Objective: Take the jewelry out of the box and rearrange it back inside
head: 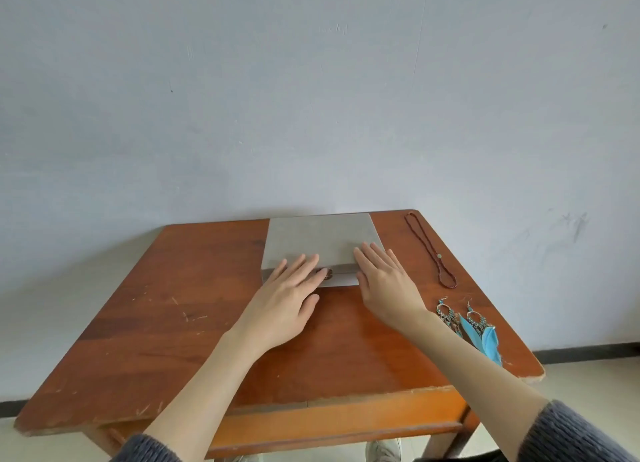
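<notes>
A flat grey jewelry box lies shut at the far middle of the wooden table, against the wall. My left hand lies flat with straight fingers on the box's front edge, fingertips beside a small brown clasp. Over the front right corner of the lid, my right hand rests flat with its fingers spread. A dark red bead necklace is stretched out on the table right of the box. Two earrings with blue feathers lie near the right edge, partly behind my right forearm.
The table stands against a pale blue wall. Its right corner and front edge are chipped. Tiled floor and a dark skirting strip show at the right. A shoe is visible under the table.
</notes>
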A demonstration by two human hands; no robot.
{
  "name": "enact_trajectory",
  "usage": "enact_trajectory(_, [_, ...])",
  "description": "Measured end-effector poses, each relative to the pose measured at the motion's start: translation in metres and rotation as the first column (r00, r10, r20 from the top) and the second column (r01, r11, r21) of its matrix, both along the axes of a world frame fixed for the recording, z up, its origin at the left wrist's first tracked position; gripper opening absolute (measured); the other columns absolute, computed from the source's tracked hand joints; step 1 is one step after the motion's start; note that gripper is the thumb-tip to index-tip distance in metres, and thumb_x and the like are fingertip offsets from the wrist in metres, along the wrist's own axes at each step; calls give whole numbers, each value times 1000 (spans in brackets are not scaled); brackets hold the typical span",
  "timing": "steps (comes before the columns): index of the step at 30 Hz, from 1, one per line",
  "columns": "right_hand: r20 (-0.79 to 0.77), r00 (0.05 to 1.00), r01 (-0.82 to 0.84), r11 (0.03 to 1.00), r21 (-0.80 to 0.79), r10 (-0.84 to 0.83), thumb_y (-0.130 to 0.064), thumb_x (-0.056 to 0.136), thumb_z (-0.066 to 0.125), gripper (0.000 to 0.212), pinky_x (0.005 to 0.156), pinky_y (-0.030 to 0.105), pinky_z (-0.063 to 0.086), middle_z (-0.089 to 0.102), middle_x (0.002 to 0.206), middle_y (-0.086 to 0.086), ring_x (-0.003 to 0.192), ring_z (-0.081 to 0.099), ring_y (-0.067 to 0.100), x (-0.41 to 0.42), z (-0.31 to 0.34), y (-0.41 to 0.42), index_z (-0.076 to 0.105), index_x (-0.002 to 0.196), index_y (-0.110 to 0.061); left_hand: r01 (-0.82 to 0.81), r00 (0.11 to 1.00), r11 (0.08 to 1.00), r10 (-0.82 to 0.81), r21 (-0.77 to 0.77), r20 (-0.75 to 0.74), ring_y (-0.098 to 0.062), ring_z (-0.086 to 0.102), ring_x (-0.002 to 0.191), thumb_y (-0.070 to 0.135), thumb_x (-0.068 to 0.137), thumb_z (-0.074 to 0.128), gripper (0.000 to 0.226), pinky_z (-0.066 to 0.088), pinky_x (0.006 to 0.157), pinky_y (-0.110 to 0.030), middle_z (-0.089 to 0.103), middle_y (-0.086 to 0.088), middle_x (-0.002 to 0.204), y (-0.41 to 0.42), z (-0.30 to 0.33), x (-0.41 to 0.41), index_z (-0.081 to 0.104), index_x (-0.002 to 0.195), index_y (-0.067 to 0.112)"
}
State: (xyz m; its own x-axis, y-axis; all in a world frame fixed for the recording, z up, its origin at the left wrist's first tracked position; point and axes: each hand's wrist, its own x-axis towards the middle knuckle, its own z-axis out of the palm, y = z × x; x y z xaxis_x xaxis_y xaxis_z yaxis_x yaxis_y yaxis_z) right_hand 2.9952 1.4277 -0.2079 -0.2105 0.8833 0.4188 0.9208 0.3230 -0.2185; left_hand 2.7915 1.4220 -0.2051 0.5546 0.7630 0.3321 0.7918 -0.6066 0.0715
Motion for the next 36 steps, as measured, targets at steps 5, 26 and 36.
enact_trajectory(5, [36, 999, -13, 999, 30, 12, -9, 92, 50, 44, 115, 39, 16, 42, 144, 13, 138, 32, 29, 2, -4, 3, 44, 135, -4, 6, 990, 1000, -7, 9, 140, -10, 21, 141, 34, 97, 39, 33, 11, 119, -34, 30, 2, 151, -7, 5, 2, 61, 119, 24])
enact_trajectory(26, [242, 970, 46, 997, -57, -31, -36, 99, 30, 55, 117, 48, 7, 26, 151, 13, 143, 18, 28, -13, 0, 76, 25, 144, -5, -315, 945, 949, 313, -15, -90, -23, 17, 143, 51, 79, -12, 80, 13, 115, -43, 21, 2, 155, 88, 2, 14, 20, 147, 23])
enact_trajectory(36, [217, 975, 93, 973, -211, -46, -40, 99, 26, 56, 117, 53, 2, 8, 156, 2, 146, -1, 19, -16, 10, 95, 10, 147, -16, -344, 935, 935, 332, -86, -124, -20, 2, 145, 41, 100, 16, 51, 3, 116, -41, 5, 5, 158, 108, 11, 14, 7, 148, 26])
